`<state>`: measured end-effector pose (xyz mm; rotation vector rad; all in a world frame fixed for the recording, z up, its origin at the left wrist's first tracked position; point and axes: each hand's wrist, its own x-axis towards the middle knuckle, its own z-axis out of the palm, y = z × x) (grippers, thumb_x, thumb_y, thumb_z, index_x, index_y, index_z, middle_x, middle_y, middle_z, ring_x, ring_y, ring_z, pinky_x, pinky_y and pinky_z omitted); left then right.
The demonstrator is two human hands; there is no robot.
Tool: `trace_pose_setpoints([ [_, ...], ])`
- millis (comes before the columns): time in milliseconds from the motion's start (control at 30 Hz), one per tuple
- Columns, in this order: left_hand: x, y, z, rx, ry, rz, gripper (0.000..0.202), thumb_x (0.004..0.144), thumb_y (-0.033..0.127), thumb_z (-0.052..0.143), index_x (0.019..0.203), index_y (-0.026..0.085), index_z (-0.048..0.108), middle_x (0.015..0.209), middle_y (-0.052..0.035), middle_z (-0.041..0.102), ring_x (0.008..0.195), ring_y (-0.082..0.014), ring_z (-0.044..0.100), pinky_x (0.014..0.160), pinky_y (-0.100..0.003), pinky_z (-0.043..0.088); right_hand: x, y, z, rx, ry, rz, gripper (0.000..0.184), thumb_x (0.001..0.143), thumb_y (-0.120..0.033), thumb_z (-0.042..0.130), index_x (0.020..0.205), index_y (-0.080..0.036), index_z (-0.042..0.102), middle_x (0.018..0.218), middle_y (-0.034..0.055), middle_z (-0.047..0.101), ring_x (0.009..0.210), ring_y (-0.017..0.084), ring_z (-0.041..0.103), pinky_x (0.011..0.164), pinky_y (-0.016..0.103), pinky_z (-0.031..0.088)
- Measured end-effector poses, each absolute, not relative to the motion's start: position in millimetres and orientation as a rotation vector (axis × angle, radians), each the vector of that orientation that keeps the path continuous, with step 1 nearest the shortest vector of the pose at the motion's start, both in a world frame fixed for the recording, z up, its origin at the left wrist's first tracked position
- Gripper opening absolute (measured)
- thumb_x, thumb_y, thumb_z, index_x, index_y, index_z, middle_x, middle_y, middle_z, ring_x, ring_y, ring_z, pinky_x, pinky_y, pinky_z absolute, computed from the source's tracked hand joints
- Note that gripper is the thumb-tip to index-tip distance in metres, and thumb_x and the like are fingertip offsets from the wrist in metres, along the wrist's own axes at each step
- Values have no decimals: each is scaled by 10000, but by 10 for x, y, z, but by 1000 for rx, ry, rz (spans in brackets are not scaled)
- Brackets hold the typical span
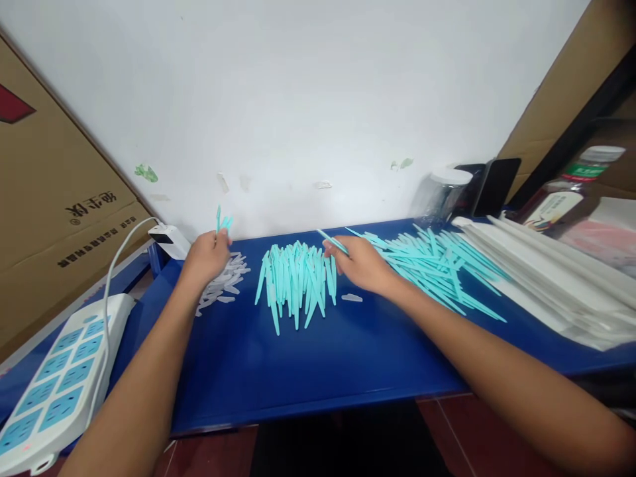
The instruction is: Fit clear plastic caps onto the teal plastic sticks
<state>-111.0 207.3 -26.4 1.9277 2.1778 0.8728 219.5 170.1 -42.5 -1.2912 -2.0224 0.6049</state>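
My left hand (207, 255) is raised over a pile of small translucent blade covers (226, 278), closed around several slim turquoise sticks (219, 218) that look like eyebrow razors. My right hand (360, 262) pinches a single turquoise eyebrow razor (332, 240), its end pointing up and left. Between my hands, a heap of similar razors (295, 281) lies with the tapered handles toward me. One loose translucent cover (352, 298) rests right of that heap. Past my right hand spreads a larger, looser pile of turquoise razors (432, 265). My fingers partly hide what they grip.
Everything lies on a blue table (298, 377) against a white wall. At left are a power strip (64, 377), a white charger (169, 241) with a cable, and a cardboard box (54, 199). At right are a clear jar (440, 199), white packaging (541, 278) and a bottle (561, 199).
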Motion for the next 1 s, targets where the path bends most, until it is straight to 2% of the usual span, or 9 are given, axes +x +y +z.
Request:
trace_pose_setpoints([
  [100,-1335,2101,-261,1966,2549,396,517,1000,493,322,958,127,686,1007,-284,735,997,-433,693,789,-480,509,2328,1823,-404,-1376,-2005,468,434,1086,-454,419,903,-185,706,645,19,661,595,170,593,649,279,370],
  [200,-1307,2056,-277,1895,2632,135,591,998,486,300,1121,69,700,1168,-352,700,1091,-502,670,826,-545,510,2391,1885,-407,-1421,-1998,441,421,1085,-441,422,903,-184,702,663,29,679,613,177,615,655,279,373],
  [333,-1264,2031,-274,1827,2602,-123,604,988,490,327,1205,63,695,1245,-352,685,1151,-506,658,843,-541,517,2396,1902,-424,-1466,-2019,439,422,1086,-428,418,898,-183,706,662,38,681,600,181,612,642,281,365],
  [433,-1286,2059,-273,1893,2565,-124,605,988,499,316,1167,72,706,1201,-336,710,1113,-481,681,831,-503,517,2388,1904,-432,-1470,-2025,428,423,1085,-426,421,900,-183,713,662,40,682,594,180,608,636,282,358],
  [600,-1012,2007,-346,2176,2261,278,570,1030,469,211,958,176,695,946,-178,777,925,-336,730,727,-369,492,2386,1894,-415,-1475,-2024,419,417,1083,-427,427,884,-188,704,673,45,686,602,184,611,631,290,349],
  [667,-811,1932,-403,2234,2149,287,556,1042,470,204,909,202,673,887,-146,773,887,-316,731,708,-354,476,2379,1885,-404,-1478,-2023,419,413,1084,-425,424,884,-189,698,673,45,682,601,185,608,633,294,348],
  [833,-548,1789,-486,2286,2249,32,558,1049,467,208,970,179,679,973,-208,761,936,-375,725,737,-407,480,2389,1865,-383,-1508,-2088,379,401,1076,-427,434,889,-183,691,686,54,659,609,187,578,621,311,330],
  [900,-555,1785,-480,2272,2287,11,560,1050,482,216,1018,174,683,998,-213,763,953,-383,725,745,-415,491,2426,1850,-361,-1488,-2200,385,359,1030,-456,537,853,-180,684,717,58,659,604,176,551,606,313,321],
  [1000,-581,1802,-469,2251,2335,1,551,1051,483,229,1068,172,683,1033,-217,765,979,-389,724,763,-425,504,2509,1813,-301,-1420,-2420,623,342,889,-516,732,806,-185,709,700,33,652,550,146,517,567,305,325],
])
